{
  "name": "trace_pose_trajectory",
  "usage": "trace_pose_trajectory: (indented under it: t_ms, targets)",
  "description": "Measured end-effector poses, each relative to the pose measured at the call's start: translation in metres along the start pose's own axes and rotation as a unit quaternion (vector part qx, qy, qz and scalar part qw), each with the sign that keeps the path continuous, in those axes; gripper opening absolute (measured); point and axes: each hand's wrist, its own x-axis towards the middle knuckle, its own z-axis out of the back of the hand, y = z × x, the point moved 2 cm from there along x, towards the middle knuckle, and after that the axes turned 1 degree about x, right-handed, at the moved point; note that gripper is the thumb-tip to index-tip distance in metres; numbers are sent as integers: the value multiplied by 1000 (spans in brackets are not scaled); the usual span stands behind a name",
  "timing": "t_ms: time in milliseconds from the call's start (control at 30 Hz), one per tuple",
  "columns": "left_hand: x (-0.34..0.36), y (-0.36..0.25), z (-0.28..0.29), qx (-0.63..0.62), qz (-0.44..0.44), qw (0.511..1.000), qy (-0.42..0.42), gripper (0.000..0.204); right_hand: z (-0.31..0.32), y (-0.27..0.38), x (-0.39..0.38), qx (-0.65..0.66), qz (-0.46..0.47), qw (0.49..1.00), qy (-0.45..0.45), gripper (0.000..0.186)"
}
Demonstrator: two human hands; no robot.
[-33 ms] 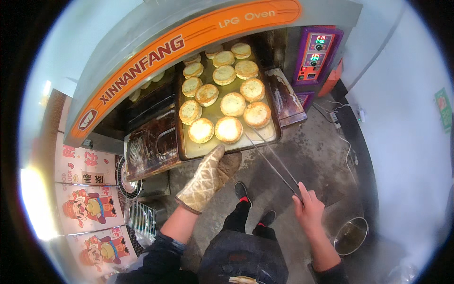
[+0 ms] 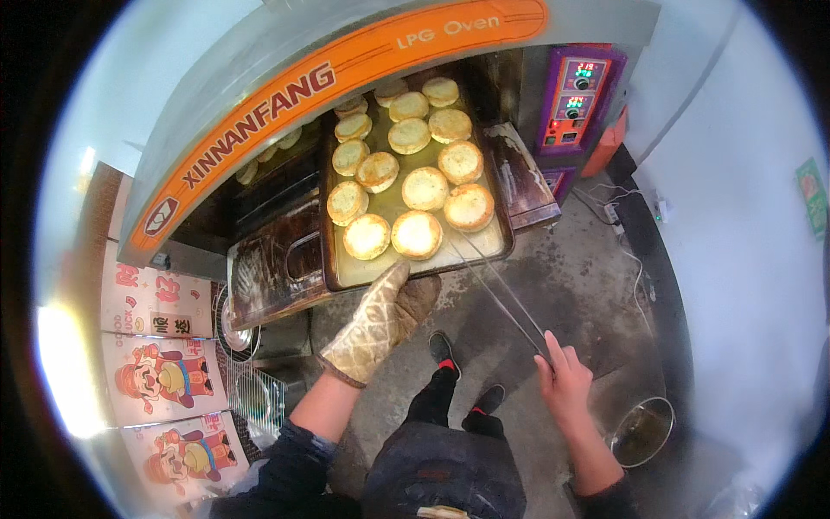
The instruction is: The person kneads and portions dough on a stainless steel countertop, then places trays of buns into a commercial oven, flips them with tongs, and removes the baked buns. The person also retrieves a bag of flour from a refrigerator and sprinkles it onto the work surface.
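Observation:
My left hand, in a quilted beige oven mitt, is closed on the front edge of a dark-rimmed baking tray. Its thumb lies over the rim, and the mitt hides the fingers underneath. Several round, flat golden pastries lie in loose rows on the oily tray. In my right hand are long, thin metal tongs, gripped near their rear end. The slightly spread tips are over the tray's front right part, close to the nearest pastries, with nothing visible between them.
The tray sticks out of an oven with an orange front band. A control panel is on its right. Stained metal ledges flank the tray. A wire rack stands at left, a round bucket at lower right, and cables run along the wall.

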Motion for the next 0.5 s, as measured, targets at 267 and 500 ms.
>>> trace_pose_trajectory:
  t_ms: [267, 500]
  targets:
    - [18, 2, -24, -37, 47, 998, -6, 38, -36, -26, -13, 42, 17, 998, -39, 57]
    - [74, -16, -26, -53, 77, 994, -58, 37, -78, -63, -51, 158, -108, 973, -130, 57]
